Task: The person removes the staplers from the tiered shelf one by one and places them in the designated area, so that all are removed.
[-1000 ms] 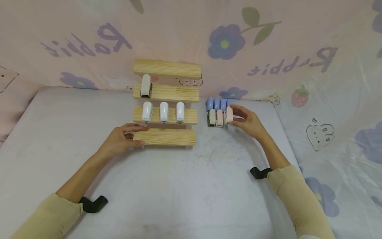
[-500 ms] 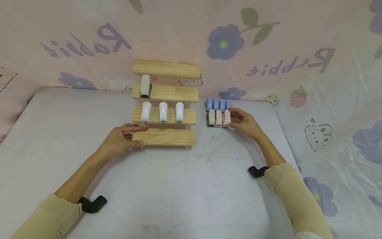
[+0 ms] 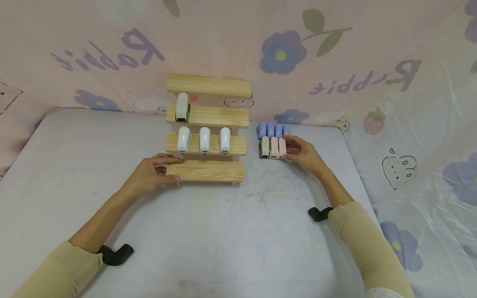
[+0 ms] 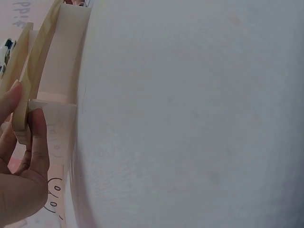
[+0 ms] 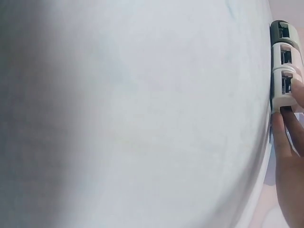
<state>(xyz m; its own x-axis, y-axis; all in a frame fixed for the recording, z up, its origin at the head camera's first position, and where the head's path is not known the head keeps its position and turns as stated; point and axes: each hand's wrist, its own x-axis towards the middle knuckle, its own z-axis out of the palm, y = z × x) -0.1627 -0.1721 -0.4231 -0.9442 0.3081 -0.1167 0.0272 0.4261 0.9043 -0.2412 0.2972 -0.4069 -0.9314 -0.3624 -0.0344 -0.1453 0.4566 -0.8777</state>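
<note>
My left hand (image 3: 149, 176) pinches the left end of the lowest board of a stepped wooden rack (image 3: 205, 171); the left wrist view shows the thumb (image 4: 10, 100) on one face and fingers on the other. At the right, my right hand (image 3: 303, 153) holds the outer pink mini stapler (image 3: 282, 147), its thumb at the near end. That stapler stands flush beside another pink stapler (image 3: 273, 147), with a grey-green stapler (image 3: 265, 147) to the left. In the right wrist view the ends of these three staplers (image 5: 286, 57) show in a row.
Several blue staplers (image 3: 270, 130) stand behind the pink ones. Three white staplers (image 3: 204, 139) sit on the rack's second board from the front, and a pale grey-green stapler (image 3: 182, 107) on the one above. A printed curtain (image 3: 223, 37) hangs behind the white table (image 3: 208, 231).
My right hand has moved the outer pink stapler left and down, from standing apart and tilted to close against its pink neighbour. My left hand stays on the rack.
</note>
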